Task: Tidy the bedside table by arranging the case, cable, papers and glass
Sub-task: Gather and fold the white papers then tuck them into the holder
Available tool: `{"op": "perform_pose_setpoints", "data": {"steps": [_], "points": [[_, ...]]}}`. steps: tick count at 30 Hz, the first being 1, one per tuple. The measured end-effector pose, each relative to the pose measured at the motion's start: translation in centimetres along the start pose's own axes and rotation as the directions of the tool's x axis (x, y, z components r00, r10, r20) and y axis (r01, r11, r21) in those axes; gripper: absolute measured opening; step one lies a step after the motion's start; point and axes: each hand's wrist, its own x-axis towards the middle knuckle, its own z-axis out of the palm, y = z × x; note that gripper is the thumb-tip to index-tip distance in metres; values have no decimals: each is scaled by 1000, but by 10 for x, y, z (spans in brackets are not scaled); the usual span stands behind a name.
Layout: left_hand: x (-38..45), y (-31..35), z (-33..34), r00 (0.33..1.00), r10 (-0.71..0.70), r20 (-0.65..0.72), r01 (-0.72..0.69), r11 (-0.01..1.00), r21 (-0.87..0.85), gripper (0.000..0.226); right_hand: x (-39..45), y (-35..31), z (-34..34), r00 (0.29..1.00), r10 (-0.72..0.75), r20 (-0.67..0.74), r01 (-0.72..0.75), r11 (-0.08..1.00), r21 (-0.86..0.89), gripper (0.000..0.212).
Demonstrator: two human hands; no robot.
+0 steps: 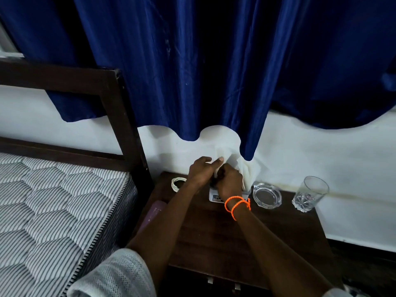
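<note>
Two hands work at the back of the bench (pixel 246 239), which I log from near to far. Nearest: bare dark wood at the front edge, open room for setting things down. Left edge: a mauve case (pixel 153 213), partly behind the left forearm, close beside the bed (pixel 53 211). Mid-bench: the left hand (pixel 202 170) and right hand (pixel 229 181), both clamped on the white papers (pixel 240 168), which stand up against the wall. A printed card (pixel 215 197) lies beneath them. Back left: the coiled white cable (pixel 177 183). Right: a glass ashtray (pixel 266 195), then the glass (pixel 310 194) just inside the right edge. Judgement: the papers are being gathered; next they need squaring and laying flat, keeping well apart from the glass.
</note>
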Motion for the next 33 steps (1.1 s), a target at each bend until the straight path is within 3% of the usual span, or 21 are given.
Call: {"op": "perform_pose_setpoints", "data": {"steps": [3, 7, 9, 12, 15, 21, 23, 27, 31, 33], "points": [[0, -2, -2, 992, 56, -111, -40, 989, 143, 65, -2, 4, -4, 999, -22, 25, 22, 1000, -4, 13], [0, -2, -2, 984, 86, -156, -52, 976, 213, 42, -4, 4, -5, 998, -10, 61, 9, 1000, 17, 13], [-2, 0, -2, 979, 101, -177, -58, 971, 234, 41, -6, 4, -3, 1000, 16, 6, -16, 1000, 25, 14], [-5, 1, 0, 967, 119, -226, -55, 961, 272, 20, -8, 2, -3, 992, 89, -92, -82, 994, 74, 23], [-8, -2, 2, 962, 109, -251, -34, 958, 285, 26, -9, 0, -2, 990, 112, -90, -101, 988, 114, 28], [-10, -15, 6, 959, 142, -247, -65, 953, 295, 38, -7, 5, -4, 996, 82, -38, -80, 995, 60, 17], [-16, -23, 10, 958, 149, -246, -90, 968, 234, 30, -12, 4, -10, 995, 89, -35, -87, 995, 43, 15], [-47, -31, 25, 935, -9, -355, -3, 1000, -31, 52, -29, 6, -32, 985, 170, 23, -171, 975, 143, 19], [-83, -25, 46, 904, -76, -422, 28, 993, -118, 21, -49, 17, -62, 985, 171, -28, -166, 978, 128, 15], [-100, -22, 58, 906, -86, -414, 45, 993, -106, 18, -57, 24, -77, 978, 203, -46, -195, 972, 133, 14]]}}
